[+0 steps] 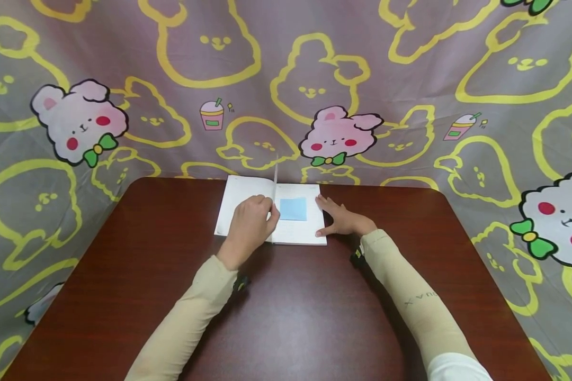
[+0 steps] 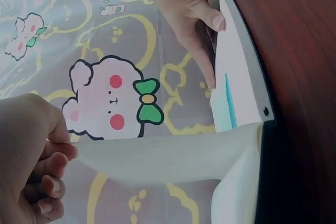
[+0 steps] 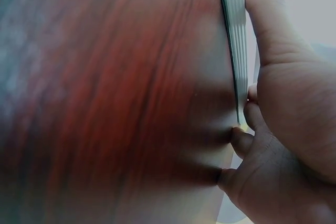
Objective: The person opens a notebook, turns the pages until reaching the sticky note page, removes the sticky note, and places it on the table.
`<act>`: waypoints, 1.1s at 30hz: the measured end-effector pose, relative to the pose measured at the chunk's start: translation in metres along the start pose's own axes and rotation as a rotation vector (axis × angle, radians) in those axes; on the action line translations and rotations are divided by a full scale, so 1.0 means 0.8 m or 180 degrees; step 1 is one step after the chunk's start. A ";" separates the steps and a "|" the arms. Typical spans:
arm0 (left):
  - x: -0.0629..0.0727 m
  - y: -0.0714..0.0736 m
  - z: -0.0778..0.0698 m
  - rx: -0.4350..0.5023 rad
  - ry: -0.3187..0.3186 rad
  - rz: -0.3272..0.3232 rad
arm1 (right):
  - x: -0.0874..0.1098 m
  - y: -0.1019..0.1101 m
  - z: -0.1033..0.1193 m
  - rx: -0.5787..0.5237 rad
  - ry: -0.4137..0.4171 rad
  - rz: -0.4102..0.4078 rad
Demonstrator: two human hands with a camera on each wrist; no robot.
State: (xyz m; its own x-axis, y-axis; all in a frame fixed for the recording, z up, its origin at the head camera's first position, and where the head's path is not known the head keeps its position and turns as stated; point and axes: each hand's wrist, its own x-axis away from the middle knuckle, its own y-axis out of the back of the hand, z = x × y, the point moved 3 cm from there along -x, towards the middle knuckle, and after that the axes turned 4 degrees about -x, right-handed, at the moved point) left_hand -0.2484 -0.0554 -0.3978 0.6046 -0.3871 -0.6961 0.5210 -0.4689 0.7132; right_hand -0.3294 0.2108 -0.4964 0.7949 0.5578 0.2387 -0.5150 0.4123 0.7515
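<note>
An open book (image 1: pixel 295 234) with white pages lies near the table's far edge. On its right page is a blue sticky note (image 1: pixel 293 209), seen nearly edge-on in the left wrist view. My left hand (image 1: pixel 253 219) pinches the edge of one page (image 2: pixel 157 158) between thumb and fingers, and that page stands up from the spine. At the book's right edge, my right hand (image 1: pixel 342 218) is spread, its thumb resting on the page near the lower right corner. In the right wrist view, the other fingertips of the right hand (image 3: pixel 283 145) reach down to the table beside the book.
The dark red-brown table (image 1: pixel 305 317) extends around the book on all sides. Behind and beside it hangs a grey curtain (image 1: pixel 252 42) with yellow outlines and pink rabbit faces. A dark wrist device (image 1: pixel 357 256) shows under the right sleeve.
</note>
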 end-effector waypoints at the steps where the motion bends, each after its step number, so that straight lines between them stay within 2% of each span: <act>1: 0.000 0.001 0.000 -0.0014 -0.0006 0.0004 | 0.000 0.000 0.001 0.0003 0.0003 0.0001; 12: 0.004 0.017 0.013 -0.0108 0.0046 -0.0027 | -0.002 0.001 -0.001 0.0052 0.0009 0.0028; 18: 0.015 0.020 0.026 -0.0105 0.0104 0.0027 | 0.002 0.000 -0.001 0.0018 -0.0038 0.0028; 27: 0.041 0.023 0.055 -0.0086 0.0313 0.0136 | 0.003 -0.005 -0.010 -0.0037 -0.0022 0.0015; 33: 0.056 0.028 0.078 -0.0011 0.0609 0.0278 | -0.001 -0.003 -0.006 -0.0048 0.0001 0.0030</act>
State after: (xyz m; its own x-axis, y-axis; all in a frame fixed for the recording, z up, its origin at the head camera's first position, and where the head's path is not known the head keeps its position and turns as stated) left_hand -0.2471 -0.1328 -0.4183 0.7508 -0.2681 -0.6037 0.4636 -0.4372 0.7707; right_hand -0.3305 0.2127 -0.5018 0.7898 0.5620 0.2455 -0.5273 0.4178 0.7399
